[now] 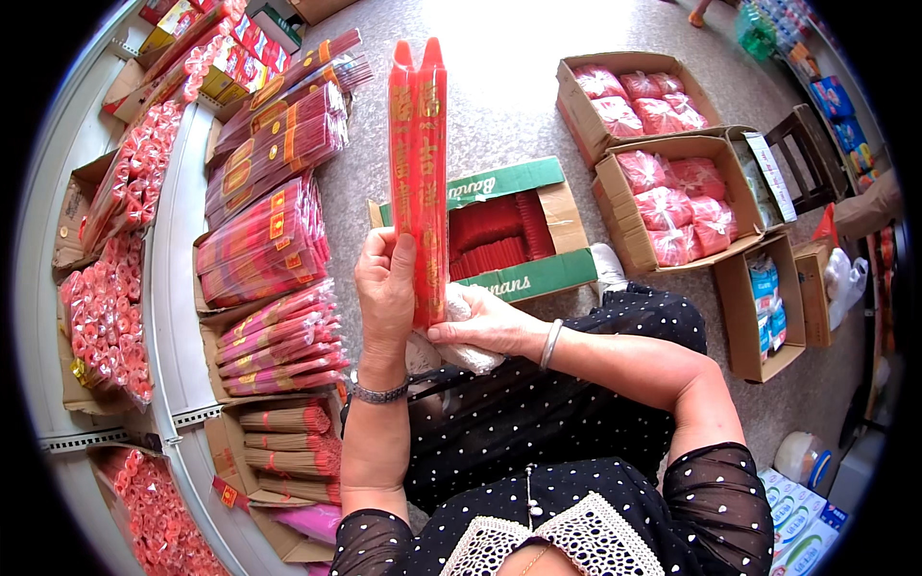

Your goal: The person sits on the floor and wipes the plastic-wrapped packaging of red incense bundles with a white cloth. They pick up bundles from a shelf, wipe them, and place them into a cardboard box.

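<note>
Two long red candles with gold characters stand upright side by side in my hands. My left hand grips their lower left side, its thumb across the front. With its thumb at the candles' bottom end, my right hand also holds a white cloth, perhaps a glove, partly hidden behind the fingers. Behind the candles on the floor lies an open green and brown cardboard box with red bundles inside.
Shelves on the left hold packaged incense sticks and wrapped red candles. Cardboard boxes of pink-wrapped packs stand on the right, near a dark wooden chair. Another person's arm shows at the far right.
</note>
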Demonstrator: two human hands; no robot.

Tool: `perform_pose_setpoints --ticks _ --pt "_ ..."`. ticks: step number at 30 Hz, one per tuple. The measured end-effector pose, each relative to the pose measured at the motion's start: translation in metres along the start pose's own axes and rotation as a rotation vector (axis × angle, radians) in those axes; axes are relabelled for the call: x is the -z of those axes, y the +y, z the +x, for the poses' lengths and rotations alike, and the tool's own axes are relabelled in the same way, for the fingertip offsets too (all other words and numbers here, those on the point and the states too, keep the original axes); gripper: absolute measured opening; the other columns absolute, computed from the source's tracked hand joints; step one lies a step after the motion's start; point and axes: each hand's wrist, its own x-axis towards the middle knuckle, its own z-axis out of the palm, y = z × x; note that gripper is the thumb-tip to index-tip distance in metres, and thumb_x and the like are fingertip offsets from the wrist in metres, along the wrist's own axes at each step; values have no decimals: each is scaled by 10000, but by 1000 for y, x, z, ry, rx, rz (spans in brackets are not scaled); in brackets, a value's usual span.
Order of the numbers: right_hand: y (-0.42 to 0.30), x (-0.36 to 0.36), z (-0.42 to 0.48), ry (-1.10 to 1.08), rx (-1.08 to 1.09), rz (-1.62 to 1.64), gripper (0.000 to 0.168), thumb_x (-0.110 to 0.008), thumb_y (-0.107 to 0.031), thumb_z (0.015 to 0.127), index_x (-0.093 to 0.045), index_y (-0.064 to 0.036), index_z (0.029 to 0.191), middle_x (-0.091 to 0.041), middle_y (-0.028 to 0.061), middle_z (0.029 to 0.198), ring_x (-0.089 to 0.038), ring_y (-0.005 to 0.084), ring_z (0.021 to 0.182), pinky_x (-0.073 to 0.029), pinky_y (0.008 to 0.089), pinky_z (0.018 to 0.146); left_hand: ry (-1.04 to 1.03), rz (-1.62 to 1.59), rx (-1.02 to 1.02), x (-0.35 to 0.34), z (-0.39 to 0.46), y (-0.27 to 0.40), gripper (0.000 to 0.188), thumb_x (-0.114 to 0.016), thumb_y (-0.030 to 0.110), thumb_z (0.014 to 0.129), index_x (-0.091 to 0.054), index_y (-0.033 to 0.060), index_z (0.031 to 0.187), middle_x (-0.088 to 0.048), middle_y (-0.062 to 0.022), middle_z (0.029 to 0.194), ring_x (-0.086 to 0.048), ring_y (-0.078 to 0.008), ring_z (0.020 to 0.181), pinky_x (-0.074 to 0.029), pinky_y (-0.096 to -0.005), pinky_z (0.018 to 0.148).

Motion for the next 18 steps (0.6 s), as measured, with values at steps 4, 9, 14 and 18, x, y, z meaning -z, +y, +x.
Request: perform_pose_setpoints --ticks 4,9,14,18 --pt "-19 5 0 -52 67 -114 365 -759 -238 812 -602 -31 1069 -637 14 982 -570 86 916 -482 270 820 -39 -75 53 -2 0 9 321 -584 348 933 -545 34 986 -652 -70 803 -630 -123 636 -517 -227 570" --pt "-53 2 -3 73 156 -42 405 -737 -218 836 -575 -16 1148 -645 26 1029 -594 86 920 -504 270 815 -30 -63 5 13 5 9 300 -577 328 938 -558 34 994 -654 -50 812 -624 -91 688 -523 -218 622" --pt "-90 19 -3 207 358 -97 374 -694 -245 874 -580 -16 1147 -653 30 989 -613 83 875 -535 267 751 95 -114 -36 19 10 3 264 -579 286 942 -541 36 1016 -659 -50 847 -639 -97 727 -544 -234 662" --pt "-99 25 -3 384 612 -188 402 -697 -279 869 -578 -1 1133 -655 49 949 -622 97 822 -536 255 710 -36 -251 132 18 4 3 302 -569 283 945 -474 16 1052 -652 -105 867 -687 -186 752 -598 -327 653"
